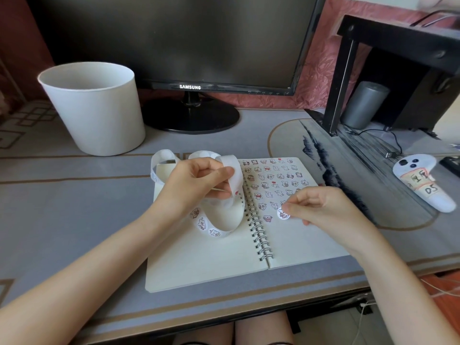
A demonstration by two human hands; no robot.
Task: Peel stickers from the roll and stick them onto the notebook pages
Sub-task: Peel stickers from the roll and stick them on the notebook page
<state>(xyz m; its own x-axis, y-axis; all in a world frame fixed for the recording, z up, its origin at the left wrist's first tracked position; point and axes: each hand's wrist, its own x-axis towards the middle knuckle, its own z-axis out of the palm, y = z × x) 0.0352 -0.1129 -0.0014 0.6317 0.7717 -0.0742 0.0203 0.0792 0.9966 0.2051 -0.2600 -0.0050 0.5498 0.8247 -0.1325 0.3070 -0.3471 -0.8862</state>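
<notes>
Your right hand (321, 207) pinches a round sticker (283, 213) between thumb and forefinger, low over the right page (298, 242) of the open notebook (199, 265). I cannot tell whether the sticker has touched the paper yet. It sits at the end of the lowest, unfinished row, just beside the last sticker already stuck there. To place it well, line it up with that neighbour and leave the same small gap as the rows above. Set one edge down first, then roll the rest flat and rub outward with a fingertip so that no air or crease gets trapped. Keep your thumb off the sticky side as you let go, or the sticker may lift with it. Your left hand (199, 180) grips the sticker roll (219, 220) between its thumb and curled fingers. The strip loops down onto the left page, close to the spiral binding (258, 227), with a few stickers showing on its lower curve. Hold that loop on its own side so it does not sweep across the spot you are filling. As for writing, the monitor (174, 41) behind the notebook reads "SAMSUNG" on its lower edge. The white controller (420, 185) lying to the right carries a handwritten label; its lower line looks like "D5" or "DS", and I cannot make out the characters above it. The white bucket (94, 110) shows no label.
</notes>
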